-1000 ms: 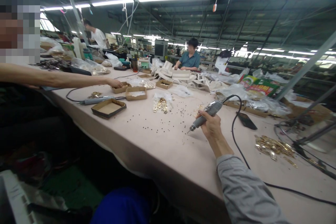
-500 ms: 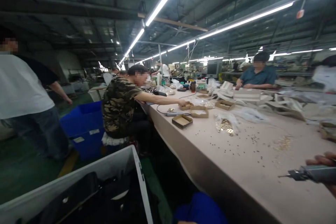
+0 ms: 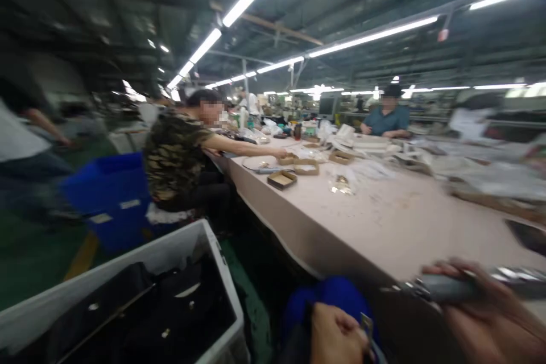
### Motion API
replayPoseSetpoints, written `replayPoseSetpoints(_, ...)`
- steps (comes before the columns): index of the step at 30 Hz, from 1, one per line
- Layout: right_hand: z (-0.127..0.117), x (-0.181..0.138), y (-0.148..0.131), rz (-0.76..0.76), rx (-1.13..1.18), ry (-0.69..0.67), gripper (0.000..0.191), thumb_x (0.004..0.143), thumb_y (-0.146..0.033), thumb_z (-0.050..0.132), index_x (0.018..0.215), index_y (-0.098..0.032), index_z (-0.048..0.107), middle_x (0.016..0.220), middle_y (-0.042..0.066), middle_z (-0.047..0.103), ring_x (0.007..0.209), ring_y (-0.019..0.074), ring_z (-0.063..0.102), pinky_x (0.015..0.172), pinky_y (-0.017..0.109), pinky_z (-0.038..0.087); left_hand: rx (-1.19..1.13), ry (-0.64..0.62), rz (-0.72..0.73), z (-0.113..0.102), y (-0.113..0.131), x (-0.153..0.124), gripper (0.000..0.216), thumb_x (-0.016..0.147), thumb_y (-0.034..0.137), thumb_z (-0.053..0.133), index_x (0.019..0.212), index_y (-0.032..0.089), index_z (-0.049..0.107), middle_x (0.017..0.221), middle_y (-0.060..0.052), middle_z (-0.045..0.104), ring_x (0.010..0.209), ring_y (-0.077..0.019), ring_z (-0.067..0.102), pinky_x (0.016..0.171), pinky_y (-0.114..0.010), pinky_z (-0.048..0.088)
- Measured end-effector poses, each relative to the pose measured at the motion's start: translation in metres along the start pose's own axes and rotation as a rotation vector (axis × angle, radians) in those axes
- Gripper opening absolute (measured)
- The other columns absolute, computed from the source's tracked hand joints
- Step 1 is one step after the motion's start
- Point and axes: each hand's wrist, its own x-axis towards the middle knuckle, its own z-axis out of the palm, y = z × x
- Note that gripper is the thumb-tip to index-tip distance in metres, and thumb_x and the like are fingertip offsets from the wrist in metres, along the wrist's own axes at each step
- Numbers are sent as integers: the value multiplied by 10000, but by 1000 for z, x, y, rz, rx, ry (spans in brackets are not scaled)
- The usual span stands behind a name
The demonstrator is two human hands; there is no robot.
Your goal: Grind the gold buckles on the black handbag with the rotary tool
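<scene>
My right hand (image 3: 490,310) is wrapped round a grey electric screwdriver (image 3: 443,287) whose tip points left, level with the near edge of the long beige table (image 3: 384,222). My left hand (image 3: 339,335) shows at the bottom, below the table edge, closed around a small metal piece (image 3: 365,323) against something dark. The picture is smeared by motion.
A white bin (image 3: 128,278) with dark items stands at lower left, a blue crate (image 3: 106,193) behind it. A person in camouflage (image 3: 179,153) reaches over small cardboard trays (image 3: 282,179) on the table. Another person (image 3: 386,119) sits at the far side. Brass parts (image 3: 341,185) lie mid-table.
The view has swung left and down from the table. My right hand with the screwdriver has moved to the lower right of the picture, and my left hand has come into view.
</scene>
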Motion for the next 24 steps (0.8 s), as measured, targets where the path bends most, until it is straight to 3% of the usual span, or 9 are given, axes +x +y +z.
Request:
replayPoseSetpoints(2, -5, -15, 0, 3, -45, 12, 183, 764, -128, 802, 837, -231, 670, 849, 22, 619, 730, 173, 627, 764, 461, 581, -4, 95, 109, 2, -3, -4, 60, 731, 168, 716, 748, 167, 773, 675, -75, 758, 673, -221, 714, 667, -315, 525)
replayPoseSetpoints(4, -9, -26, 7, 9, -34, -23, 227, 731, -147, 836, 825, -189, 634, 836, -18, 600, 730, 128, 604, 743, 380, 590, 29, 60, 188, 0, -6, -3, 126, 734, 154, 658, 658, 134, 757, 631, -89, 748, 587, -194, 666, 573, -287, 453)
replayPoseSetpoints(11, -29, -37, 29, 65, 1, -39, 294, 732, -112, 855, 910, -173, 630, 878, -24, 614, 778, 117, 600, 749, 328, 595, 3, 46, 160, -3, -8, -4, 130, 734, 160, 672, 645, 131, 763, 602, -58, 729, 493, -137, 593, 489, -233, 370)
replayPoseSetpoints(24, -40, -32, 32, 75, -6, -17, 284, 710, -93, 852, 877, -160, 632, 875, -20, 614, 752, 107, 591, 721, 308, 594, 7, 56, 156, -3, -5, -6, 177, 754, 264, 727, 656, 124, 772, 636, -87, 746, 496, -147, 591, 450, -227, 366)
